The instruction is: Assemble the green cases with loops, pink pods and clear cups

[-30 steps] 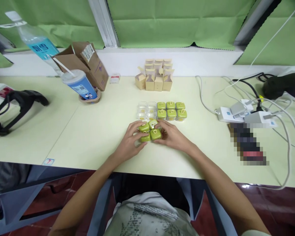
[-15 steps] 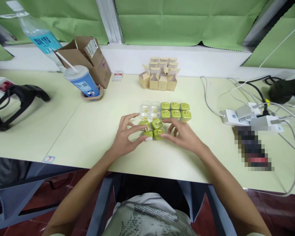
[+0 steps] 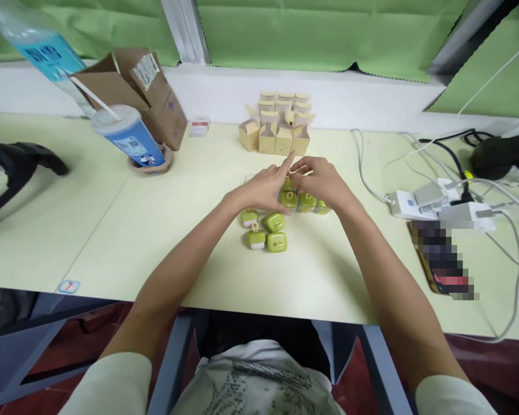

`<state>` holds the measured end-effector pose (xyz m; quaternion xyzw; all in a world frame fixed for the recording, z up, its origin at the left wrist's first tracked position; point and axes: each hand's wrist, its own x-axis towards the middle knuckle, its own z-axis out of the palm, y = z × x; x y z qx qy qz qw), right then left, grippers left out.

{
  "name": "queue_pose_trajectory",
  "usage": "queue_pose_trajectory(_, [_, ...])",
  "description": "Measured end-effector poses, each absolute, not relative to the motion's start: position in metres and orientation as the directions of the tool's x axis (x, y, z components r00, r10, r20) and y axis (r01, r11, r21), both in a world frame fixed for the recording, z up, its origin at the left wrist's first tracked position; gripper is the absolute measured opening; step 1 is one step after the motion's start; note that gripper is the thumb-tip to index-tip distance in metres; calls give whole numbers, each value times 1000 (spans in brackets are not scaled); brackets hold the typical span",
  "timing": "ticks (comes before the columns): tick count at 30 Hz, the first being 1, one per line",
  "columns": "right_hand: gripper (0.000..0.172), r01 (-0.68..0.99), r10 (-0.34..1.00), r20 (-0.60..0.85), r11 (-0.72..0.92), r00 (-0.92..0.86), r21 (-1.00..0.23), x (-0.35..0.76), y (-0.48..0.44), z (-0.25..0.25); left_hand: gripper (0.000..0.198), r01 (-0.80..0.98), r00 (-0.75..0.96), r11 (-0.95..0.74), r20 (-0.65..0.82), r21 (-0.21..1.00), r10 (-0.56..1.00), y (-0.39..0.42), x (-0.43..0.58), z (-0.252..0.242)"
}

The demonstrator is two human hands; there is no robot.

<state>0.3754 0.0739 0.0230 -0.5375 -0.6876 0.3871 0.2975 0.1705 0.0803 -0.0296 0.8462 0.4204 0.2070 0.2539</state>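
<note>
A small block of boxes with green lids and little loop handles (image 3: 307,200) stands on the table, partly hidden by my hands. My left hand (image 3: 266,187) reaches across clear plastic boxes (image 3: 249,178), mostly covering them. Its thumb and forefinger are spread beside the block's left end. At the back left of the block, my right hand (image 3: 318,177) has its fingers curled together close to a green lid. Whatever lies between those fingertips is hidden. Nearer me are several loose green-lidded boxes (image 3: 277,242), some with a whitish body showing.
Open tan cartons (image 3: 284,139) stand by the wall. On the left are a blue cup with a straw (image 3: 132,141), a brown cardboard box (image 3: 166,109) and a bottle (image 3: 52,55). A power strip with cables (image 3: 415,206) and a phone (image 3: 441,259) lie on the right.
Both hands have left the loose green-lidded boxes and moved away from me to the block. My left hand now covers most of the clear boxes. The view has shifted slightly.
</note>
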Motion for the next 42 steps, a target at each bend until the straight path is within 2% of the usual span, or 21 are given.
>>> queue_pose_trajectory(2, [19,427,979,-21,68,-201,-902,375,76,20,157,588,560,-522,156,618,814,81,169,-33])
queue_pose_trajectory(5, [32,261,968,-147,-90,-206,-961,373,77,23,158,551,566,-522,168,651,807,81,166,-33])
queue_pose_trajectory(10, [58,178,933,-297,-263,-203,-948,369,71,31,160,541,542,-477,146,693,827,82,167,-34])
queue_pose_trajectory(23, [62,100,887,-374,-360,-269,-927,371,68,28,158,499,541,-484,178,719,822,85,165,-37])
queue_pose_trajectory(25, [59,94,888,-376,-364,-267,-927,369,70,24,159,503,544,-485,174,716,821,85,166,-37])
queue_pose_trajectory(31, [24,91,879,-363,-352,-309,-932,365,71,21,164,600,523,-445,95,664,847,83,167,-31])
queue_pose_trajectory(38, [10,81,890,-360,-352,-282,-933,364,70,18,167,511,530,-483,182,711,828,89,164,-42])
queue_pose_trajectory(42, [12,62,909,-324,-320,-263,-946,363,70,15,170,520,527,-479,176,707,832,92,164,-44])
